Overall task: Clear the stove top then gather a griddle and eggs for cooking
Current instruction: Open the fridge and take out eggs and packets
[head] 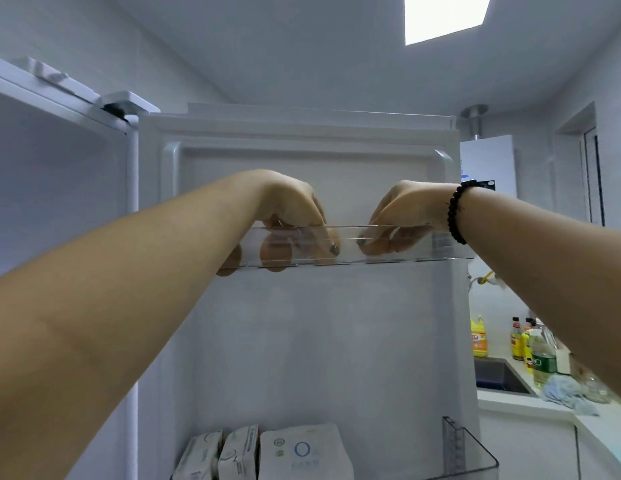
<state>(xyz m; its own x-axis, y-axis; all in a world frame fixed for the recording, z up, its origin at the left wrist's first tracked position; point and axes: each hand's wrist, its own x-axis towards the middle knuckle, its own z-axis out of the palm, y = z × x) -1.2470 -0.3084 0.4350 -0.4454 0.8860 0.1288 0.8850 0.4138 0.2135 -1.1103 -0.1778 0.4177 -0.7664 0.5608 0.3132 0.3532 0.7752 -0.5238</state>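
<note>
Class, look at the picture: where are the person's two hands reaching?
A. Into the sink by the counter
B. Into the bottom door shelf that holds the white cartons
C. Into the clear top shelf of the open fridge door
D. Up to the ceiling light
C: the left hand and right hand both dip over the rim of the clear door shelf, where brown eggs show through its wall.

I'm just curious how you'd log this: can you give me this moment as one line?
stage: getting eggs | left hand: in door shelf, holding egg | right hand: in shelf, grasp unclear | fridge door: open
</note>
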